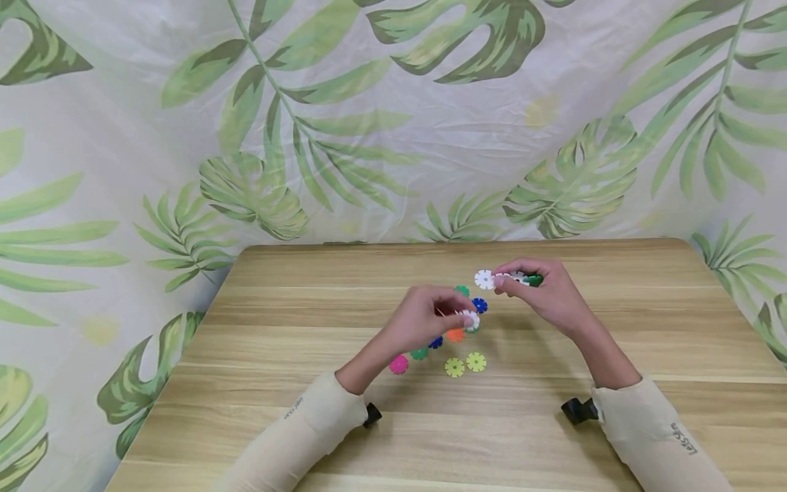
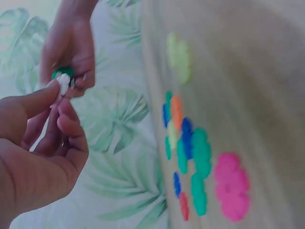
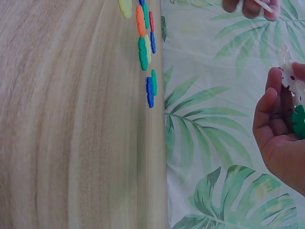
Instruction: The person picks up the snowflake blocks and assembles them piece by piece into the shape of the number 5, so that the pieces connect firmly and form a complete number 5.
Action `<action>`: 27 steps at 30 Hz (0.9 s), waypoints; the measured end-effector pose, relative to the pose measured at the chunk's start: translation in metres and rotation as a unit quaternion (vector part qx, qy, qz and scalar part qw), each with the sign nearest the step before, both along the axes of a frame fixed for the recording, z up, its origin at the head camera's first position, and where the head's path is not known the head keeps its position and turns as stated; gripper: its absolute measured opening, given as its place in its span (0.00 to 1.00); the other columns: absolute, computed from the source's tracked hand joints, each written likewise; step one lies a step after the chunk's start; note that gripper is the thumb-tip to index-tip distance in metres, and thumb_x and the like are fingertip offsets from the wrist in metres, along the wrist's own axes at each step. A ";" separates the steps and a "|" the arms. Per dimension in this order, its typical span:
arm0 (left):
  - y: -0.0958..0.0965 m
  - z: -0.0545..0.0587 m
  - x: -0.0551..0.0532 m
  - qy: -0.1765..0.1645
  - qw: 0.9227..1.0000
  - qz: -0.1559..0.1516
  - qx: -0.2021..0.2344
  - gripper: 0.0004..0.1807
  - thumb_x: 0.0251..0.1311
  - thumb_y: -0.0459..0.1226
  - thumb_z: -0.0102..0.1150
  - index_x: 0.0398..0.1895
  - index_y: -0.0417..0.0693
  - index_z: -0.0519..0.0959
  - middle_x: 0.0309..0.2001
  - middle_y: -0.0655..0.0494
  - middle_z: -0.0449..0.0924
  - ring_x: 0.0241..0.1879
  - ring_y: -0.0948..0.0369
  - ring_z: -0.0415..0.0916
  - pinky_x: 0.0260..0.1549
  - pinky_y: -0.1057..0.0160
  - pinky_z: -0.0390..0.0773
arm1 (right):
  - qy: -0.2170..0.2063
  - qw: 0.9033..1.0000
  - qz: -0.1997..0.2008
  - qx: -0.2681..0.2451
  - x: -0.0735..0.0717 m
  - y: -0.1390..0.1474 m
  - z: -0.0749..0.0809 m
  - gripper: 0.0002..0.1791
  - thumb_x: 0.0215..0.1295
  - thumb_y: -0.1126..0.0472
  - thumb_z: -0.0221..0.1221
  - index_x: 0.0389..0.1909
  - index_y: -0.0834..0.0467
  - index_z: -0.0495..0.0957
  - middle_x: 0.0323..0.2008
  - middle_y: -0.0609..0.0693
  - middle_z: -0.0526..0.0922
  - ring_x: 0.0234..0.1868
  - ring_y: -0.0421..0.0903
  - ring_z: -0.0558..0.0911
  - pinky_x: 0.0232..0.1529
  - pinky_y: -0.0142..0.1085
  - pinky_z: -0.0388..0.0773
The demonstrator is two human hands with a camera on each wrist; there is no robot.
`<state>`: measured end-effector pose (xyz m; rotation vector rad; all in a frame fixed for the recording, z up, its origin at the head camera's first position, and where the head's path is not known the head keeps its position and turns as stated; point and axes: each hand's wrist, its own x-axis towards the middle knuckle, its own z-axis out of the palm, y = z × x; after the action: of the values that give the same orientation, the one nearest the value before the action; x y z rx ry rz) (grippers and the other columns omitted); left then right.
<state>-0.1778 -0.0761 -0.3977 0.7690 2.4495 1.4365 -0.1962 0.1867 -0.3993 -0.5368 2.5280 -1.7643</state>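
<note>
While the row of white and green discs (image 1: 485, 279) sits gripped in the right hand (image 1: 552, 295) above the table (image 1: 504, 424), a weak joint could part.
How firmly its pieces interlock cannot be told; uneven finger pressure may twist the row. The left hand (image 1: 424, 316) pinches a white disc (image 1: 472, 316), apart from the row; that slight hold may slip, probably dropping it among the loose discs (image 1: 456, 335) below.

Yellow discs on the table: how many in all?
3: a yellow disc and another yellow disc side by side on the table; a paler yellow disc among other colours in the left wrist view. More may be hidden.
</note>
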 end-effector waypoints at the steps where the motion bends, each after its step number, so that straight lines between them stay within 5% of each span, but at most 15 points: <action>1: -0.002 0.003 -0.002 -0.002 1.000 0.019 0.017 0.05 0.68 0.36 0.73 0.44 0.49 0.91 0.37 0.55 0.91 0.32 0.62 0.81 0.33 0.68 0.83 | -0.001 1.000 -0.001 0.000 0.000 0.000 0.000 0.10 0.76 0.56 0.67 0.49 0.59 0.90 0.36 0.44 0.91 0.39 0.43 0.87 0.42 0.33 0.85; 8: -0.010 0.012 -0.014 -0.012 0.990 0.100 0.098 0.06 0.70 0.38 0.72 0.46 0.47 0.89 0.39 0.51 0.90 0.35 0.53 0.82 0.32 0.67 0.81 | -0.009 1.000 -0.004 0.000 0.001 -0.002 0.002 0.11 0.76 0.56 0.67 0.50 0.59 0.89 0.37 0.45 0.92 0.40 0.42 0.88 0.43 0.33 0.86; 19: -0.008 0.018 -0.020 -0.032 0.984 0.113 0.132 0.09 0.71 0.35 0.69 0.49 0.42 0.88 0.43 0.45 0.90 0.36 0.61 0.87 0.33 0.65 0.87 | -0.006 1.000 -0.001 -0.011 0.000 -0.008 0.005 0.12 0.76 0.56 0.67 0.51 0.60 0.89 0.37 0.45 0.91 0.40 0.43 0.88 0.44 0.33 0.87; 27: -0.008 0.016 -0.020 -0.029 0.983 0.113 0.141 0.07 0.70 0.33 0.70 0.47 0.40 0.88 0.42 0.43 0.90 0.36 0.50 0.88 0.32 0.64 0.87 | -0.006 1.000 0.009 -0.025 -0.001 -0.011 0.004 0.12 0.76 0.58 0.66 0.51 0.62 0.88 0.36 0.44 0.92 0.40 0.42 0.89 0.45 0.33 0.87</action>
<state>-0.1980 -0.0841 -0.3816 0.4992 2.3804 1.8895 -0.1972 0.1752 -0.3949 -0.5479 2.4683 -1.8235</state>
